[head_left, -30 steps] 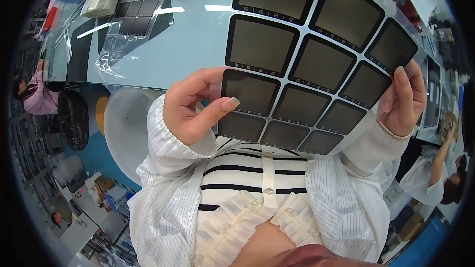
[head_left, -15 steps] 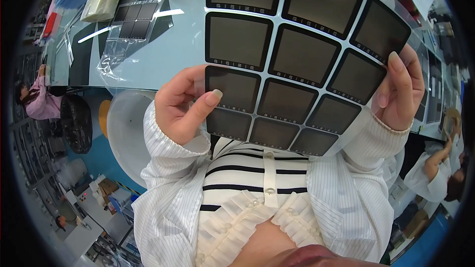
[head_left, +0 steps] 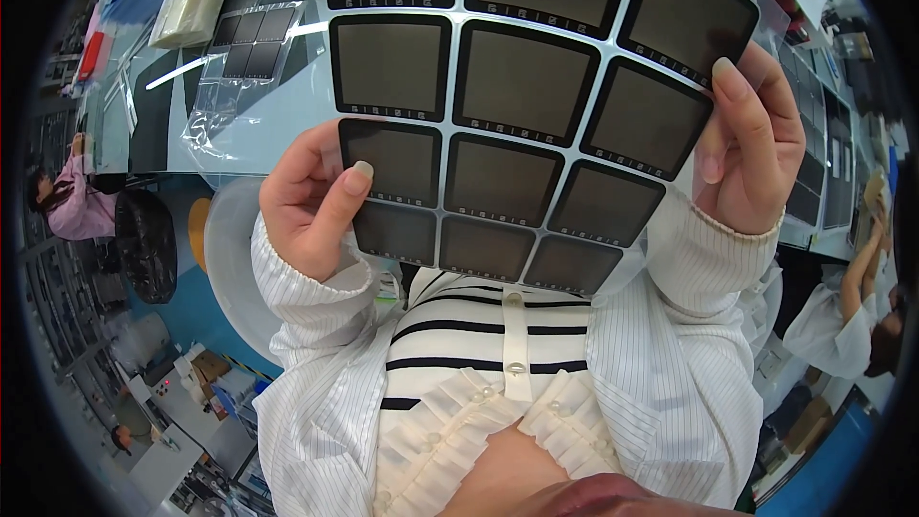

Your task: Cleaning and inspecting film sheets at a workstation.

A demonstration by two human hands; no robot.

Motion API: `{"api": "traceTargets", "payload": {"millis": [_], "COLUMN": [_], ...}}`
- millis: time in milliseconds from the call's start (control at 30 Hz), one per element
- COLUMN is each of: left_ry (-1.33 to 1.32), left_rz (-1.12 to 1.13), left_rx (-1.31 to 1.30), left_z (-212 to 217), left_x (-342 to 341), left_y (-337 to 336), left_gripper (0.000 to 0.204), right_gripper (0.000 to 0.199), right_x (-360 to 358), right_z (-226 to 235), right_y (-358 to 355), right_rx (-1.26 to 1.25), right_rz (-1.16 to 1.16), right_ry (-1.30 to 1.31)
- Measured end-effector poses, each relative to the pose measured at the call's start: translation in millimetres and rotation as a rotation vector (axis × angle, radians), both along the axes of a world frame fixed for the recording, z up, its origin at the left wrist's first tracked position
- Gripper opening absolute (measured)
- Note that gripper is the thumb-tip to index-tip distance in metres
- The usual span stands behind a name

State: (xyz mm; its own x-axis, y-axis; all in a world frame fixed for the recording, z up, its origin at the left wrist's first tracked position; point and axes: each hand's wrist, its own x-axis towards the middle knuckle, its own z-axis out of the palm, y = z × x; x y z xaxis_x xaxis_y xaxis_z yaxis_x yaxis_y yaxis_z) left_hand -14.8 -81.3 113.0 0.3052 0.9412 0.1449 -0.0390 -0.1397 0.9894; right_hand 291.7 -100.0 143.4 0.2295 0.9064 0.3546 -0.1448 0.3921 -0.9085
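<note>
A clear sheet (head_left: pixel 522 139) bearing several dark, black-bordered rectangular panels in rows is held up in front of me. My left hand (head_left: pixel 311 206) pinches its left edge, thumb on the front face and fingers behind. On the opposite edge my right hand (head_left: pixel 751 139) grips with the thumb in front; its other fingers curl behind and beside the sheet. The sheet tilts, its near edge close to my striped top. Much of the table behind it is hidden, and its far edge runs out of the picture.
At the left of the table (head_left: pixel 239 139) lies a smaller sheet of dark panels (head_left: pixel 251 43) in clear plastic, by a wrapped pale stack (head_left: pixel 196 0). A white bin (head_left: pixel 235 258) stands below the table edge. Co-workers sit at left (head_left: pixel 81 193) and right (head_left: pixel 833 325).
Both hands have moved left with the sheet, and the sheet has turned slightly. More of its far edge is now cut off by the picture's top.
</note>
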Motion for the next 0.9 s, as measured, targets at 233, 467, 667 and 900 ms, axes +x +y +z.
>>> {"api": "traceTargets", "payload": {"millis": [233, 467, 667, 900], "left_ry": [0.003, -0.164, 0.017, -0.030], "left_rz": [0.062, 0.020, -0.139, -0.157], "left_rx": [0.029, 0.002, -0.105, -0.133], "left_z": [1.6, -8.5, -4.1, 1.6], "left_x": [2.4, 21.3, 12.4, 18.8], "left_y": [1.8, 0.1, -0.8, 0.5], "left_gripper": [0.037, 0.043, 0.029, 0.018], "right_gripper": [0.030, 0.030, 0.029, 0.029], "right_x": [-11.1, 25.4, 53.0, 59.3], "right_z": [2.7, 1.7, 6.0, 8.3], "right_y": [3.8, 11.6, 17.9, 16.7], "right_rx": [-0.012, 0.021, 0.102, 0.081], "right_rz": [-0.062, -0.097, -0.055, -0.098], "right_ry": [-0.001, -0.036, -0.066, -0.091]}}
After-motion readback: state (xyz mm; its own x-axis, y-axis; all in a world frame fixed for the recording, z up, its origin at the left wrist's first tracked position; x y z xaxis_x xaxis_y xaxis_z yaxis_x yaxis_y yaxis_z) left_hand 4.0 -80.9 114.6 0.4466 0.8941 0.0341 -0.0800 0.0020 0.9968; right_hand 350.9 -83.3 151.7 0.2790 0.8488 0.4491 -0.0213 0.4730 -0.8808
